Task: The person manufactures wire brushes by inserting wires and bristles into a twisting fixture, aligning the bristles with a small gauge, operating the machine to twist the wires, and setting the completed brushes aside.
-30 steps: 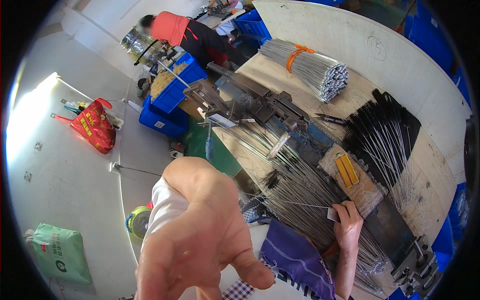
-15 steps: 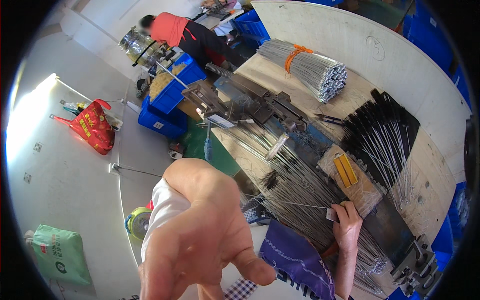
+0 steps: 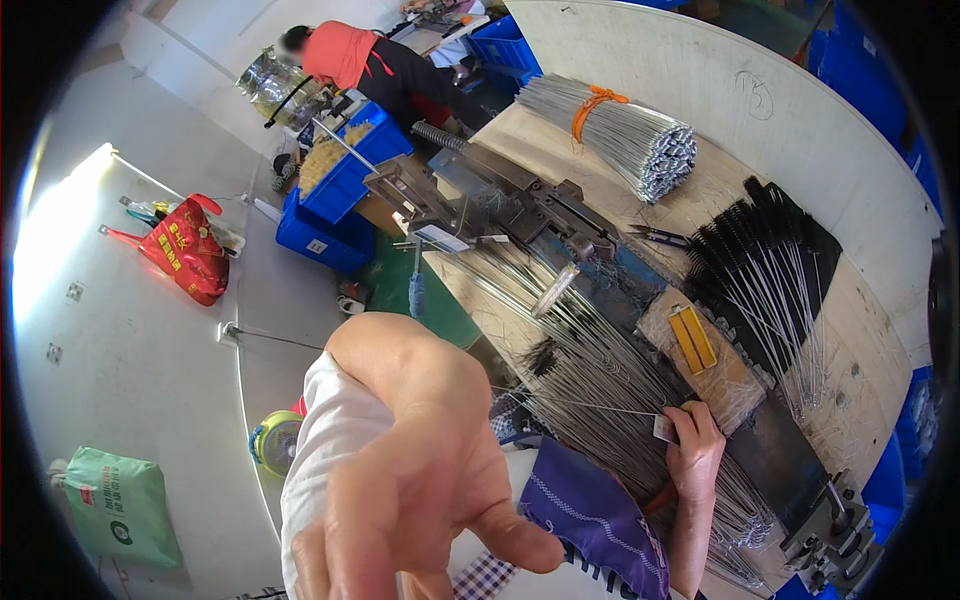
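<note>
Close in front, my left hand is raised with its thumb spread away from the fingers and nothing visible in its grasp; the fingertips run toward the lower edge. My right hand is closed over the pile of twisted wire stems on the bench. Between its thumb and fingers is a thin metal wire, stretching left until it passes behind my left hand. A small pale flat piece also shows at those fingertips. Just beyond lies a yellow rectangular holder on a wrapped block.
A metal machine runs diagonally along the bench. Black-bristled brushes fan out at right, near small snips. Farther back lies a wire bundle with an orange tie. A person in red bends near blue crates.
My left hand has turned slightly, its fingers now pointing farther down and its thumb a little lower and to the right. My right hand has barely moved.
</note>
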Available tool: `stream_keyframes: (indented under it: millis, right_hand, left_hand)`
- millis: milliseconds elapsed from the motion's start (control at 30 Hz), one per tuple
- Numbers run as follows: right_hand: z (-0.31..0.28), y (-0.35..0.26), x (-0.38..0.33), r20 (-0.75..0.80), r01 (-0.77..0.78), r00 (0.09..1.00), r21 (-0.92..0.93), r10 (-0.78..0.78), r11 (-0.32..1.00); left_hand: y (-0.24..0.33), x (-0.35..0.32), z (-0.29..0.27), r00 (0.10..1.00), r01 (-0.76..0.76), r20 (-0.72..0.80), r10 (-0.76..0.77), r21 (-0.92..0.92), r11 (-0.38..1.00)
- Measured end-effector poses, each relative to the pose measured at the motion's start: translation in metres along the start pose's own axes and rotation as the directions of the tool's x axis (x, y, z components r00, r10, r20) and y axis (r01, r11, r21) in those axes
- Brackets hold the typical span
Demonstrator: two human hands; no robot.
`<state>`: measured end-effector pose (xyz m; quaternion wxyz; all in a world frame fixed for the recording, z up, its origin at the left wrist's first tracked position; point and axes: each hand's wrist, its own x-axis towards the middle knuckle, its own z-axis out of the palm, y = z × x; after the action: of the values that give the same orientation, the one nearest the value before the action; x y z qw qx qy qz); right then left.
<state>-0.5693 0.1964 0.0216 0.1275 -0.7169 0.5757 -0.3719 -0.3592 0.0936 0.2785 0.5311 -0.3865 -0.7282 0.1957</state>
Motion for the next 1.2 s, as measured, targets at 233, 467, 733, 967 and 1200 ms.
stream_keyframes:
  millis: [233,467,733,967,1200]
  right_hand:
    - [0.000,0.000,0.000,-0.003,-0.012,1.000,0.013,0.012,1.000]
    - [0.000,-0.001,0.001,-0.011,-0.001,1.000,0.013,0.001,1.000]
    - [-0.004,-0.006,0.004,-0.016,-0.022,1.000,0.012,0.022,1.000]
    - [0.000,-0.003,0.001,-0.025,-0.031,0.999,0.015,0.032,0.999]
    - [-0.002,-0.004,0.004,-0.020,-0.015,1.000,0.006,0.015,1.000]
  left_hand:
    - [-0.001,0.000,0.002,1.000,-0.015,-0.026,0.016,0.041,0.999]
    - [0.006,-0.002,0.004,0.980,0.197,-0.039,-0.195,0.062,0.978]
    - [-0.005,0.001,0.001,1.000,0.000,0.007,0.000,0.036,0.999]
    - [-0.004,0.000,0.002,1.000,0.007,0.012,-0.008,0.068,0.998]
    - [-0.005,0.000,0.001,1.000,0.001,-0.007,-0.001,-0.016,1.000]
